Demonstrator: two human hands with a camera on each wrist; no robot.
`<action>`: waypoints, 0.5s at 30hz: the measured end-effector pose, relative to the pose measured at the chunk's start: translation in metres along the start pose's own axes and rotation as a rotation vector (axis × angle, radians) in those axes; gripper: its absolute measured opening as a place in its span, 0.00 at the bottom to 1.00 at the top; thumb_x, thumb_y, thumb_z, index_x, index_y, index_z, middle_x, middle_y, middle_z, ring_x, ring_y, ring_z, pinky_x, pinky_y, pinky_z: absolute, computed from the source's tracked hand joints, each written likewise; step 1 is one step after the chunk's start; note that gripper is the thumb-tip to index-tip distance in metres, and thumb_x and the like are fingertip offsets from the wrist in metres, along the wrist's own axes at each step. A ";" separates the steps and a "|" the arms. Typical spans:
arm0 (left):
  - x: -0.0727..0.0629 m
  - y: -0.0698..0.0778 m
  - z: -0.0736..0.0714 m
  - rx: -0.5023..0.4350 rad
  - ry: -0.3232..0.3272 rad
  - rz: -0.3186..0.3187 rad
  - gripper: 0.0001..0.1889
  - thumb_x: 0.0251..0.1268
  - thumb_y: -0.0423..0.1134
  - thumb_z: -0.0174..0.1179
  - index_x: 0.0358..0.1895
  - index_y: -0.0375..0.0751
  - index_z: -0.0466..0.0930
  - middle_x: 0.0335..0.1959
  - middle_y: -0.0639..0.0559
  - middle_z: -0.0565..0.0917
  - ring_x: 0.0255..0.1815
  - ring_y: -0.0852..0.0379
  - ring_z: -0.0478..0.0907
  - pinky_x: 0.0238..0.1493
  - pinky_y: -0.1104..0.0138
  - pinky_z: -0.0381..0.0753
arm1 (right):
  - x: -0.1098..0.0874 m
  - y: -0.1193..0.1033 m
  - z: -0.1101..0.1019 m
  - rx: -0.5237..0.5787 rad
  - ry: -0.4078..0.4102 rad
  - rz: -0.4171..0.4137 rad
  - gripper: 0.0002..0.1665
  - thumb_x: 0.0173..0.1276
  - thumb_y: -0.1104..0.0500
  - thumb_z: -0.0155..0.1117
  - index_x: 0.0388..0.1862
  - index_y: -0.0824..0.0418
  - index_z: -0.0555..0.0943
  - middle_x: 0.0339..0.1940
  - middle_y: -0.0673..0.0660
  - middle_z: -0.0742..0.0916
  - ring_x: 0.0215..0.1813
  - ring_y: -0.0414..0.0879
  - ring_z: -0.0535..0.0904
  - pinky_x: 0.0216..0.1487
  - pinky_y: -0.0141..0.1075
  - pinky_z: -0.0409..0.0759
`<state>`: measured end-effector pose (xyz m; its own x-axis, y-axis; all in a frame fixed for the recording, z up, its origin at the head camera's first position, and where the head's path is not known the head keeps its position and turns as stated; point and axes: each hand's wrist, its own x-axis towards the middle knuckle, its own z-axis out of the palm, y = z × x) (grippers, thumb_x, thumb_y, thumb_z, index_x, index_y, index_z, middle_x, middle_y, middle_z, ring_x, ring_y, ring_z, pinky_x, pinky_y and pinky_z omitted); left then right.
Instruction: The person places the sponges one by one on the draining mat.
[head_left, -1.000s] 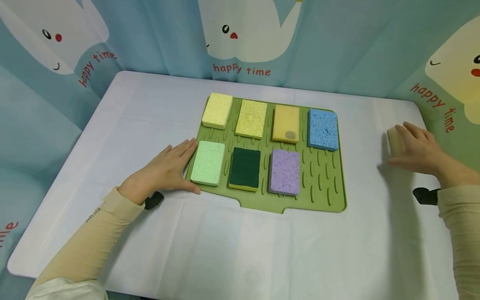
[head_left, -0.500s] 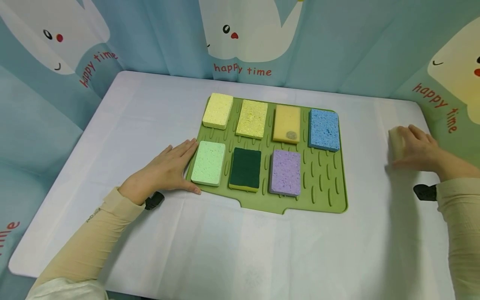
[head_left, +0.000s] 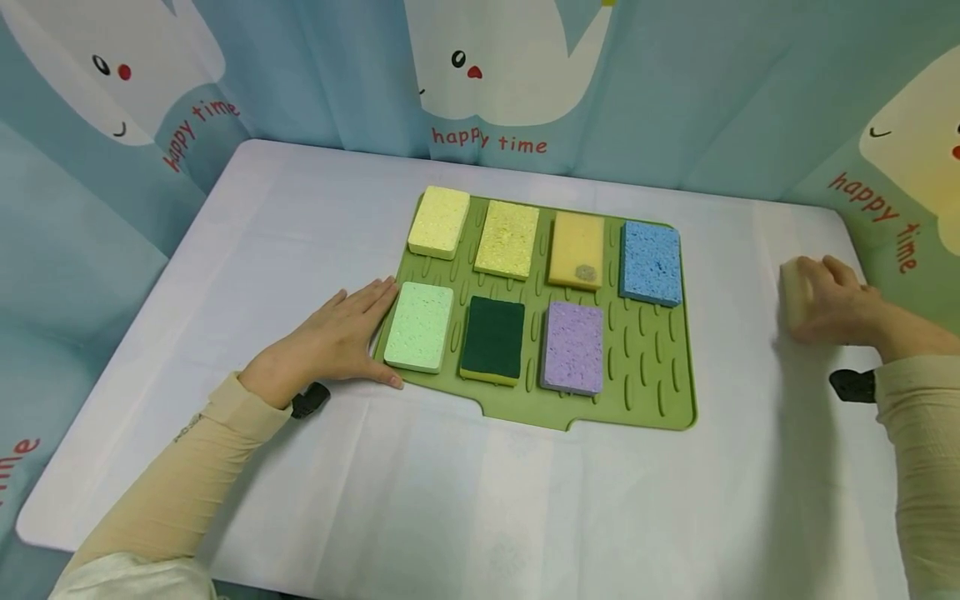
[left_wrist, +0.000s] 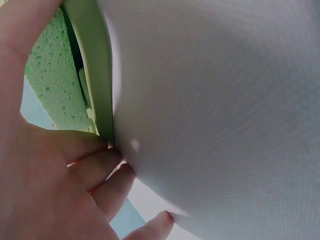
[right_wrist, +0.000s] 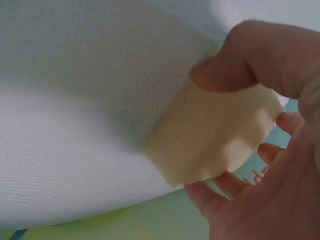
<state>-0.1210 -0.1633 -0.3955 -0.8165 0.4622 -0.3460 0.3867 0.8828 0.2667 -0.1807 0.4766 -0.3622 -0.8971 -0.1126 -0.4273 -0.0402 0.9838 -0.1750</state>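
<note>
At the right side of the table, my right hand (head_left: 840,304) grips a cream sponge (right_wrist: 210,135) between thumb and fingers. The right wrist view shows the thumb lying on its near side and the fingertips along its opposite edge. My left hand (head_left: 333,337) rests at the left edge of a green ridged mat (head_left: 645,392), fingers extended, thumb near the mat's front left corner. Beside those fingers lies a pale green sponge (head_left: 420,327). Further along that front row are a dark green-topped sponge (head_left: 492,337) and a purple sponge (head_left: 573,347).
Along the mat's back row sit a pale yellow sponge (head_left: 440,218), a speckled yellow sponge (head_left: 507,239), a tan sponge with a grey spot (head_left: 576,246) and a blue sponge (head_left: 651,262). A printed blue curtain (head_left: 337,83) hangs behind the white table (head_left: 465,500).
My right hand has shifted slightly with the cream sponge still gripped at the table's right side. My left hand keeps its place by the mat, and the sponges on the mat stay put.
</note>
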 end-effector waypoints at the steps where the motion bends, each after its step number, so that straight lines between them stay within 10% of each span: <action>1: 0.000 0.000 0.000 0.000 0.000 -0.001 0.73 0.40 0.76 0.67 0.81 0.38 0.35 0.83 0.43 0.41 0.83 0.45 0.40 0.78 0.40 0.46 | 0.000 0.000 -0.001 -0.006 -0.002 -0.004 0.62 0.53 0.61 0.65 0.74 0.73 0.34 0.70 0.88 0.38 0.62 0.93 0.44 0.56 0.77 0.50; 15: -0.001 0.000 0.000 -0.005 0.002 -0.006 0.73 0.40 0.75 0.68 0.81 0.38 0.35 0.83 0.43 0.41 0.83 0.45 0.40 0.78 0.40 0.46 | -0.001 0.001 -0.003 -0.086 0.027 -0.023 0.64 0.55 0.51 0.71 0.73 0.77 0.40 0.63 0.87 0.57 0.66 0.79 0.49 0.52 0.70 0.53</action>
<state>-0.1205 -0.1632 -0.3948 -0.8199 0.4563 -0.3456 0.3791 0.8853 0.2694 -0.1811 0.4779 -0.3597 -0.9068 -0.1326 -0.4001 -0.0975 0.9895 -0.1069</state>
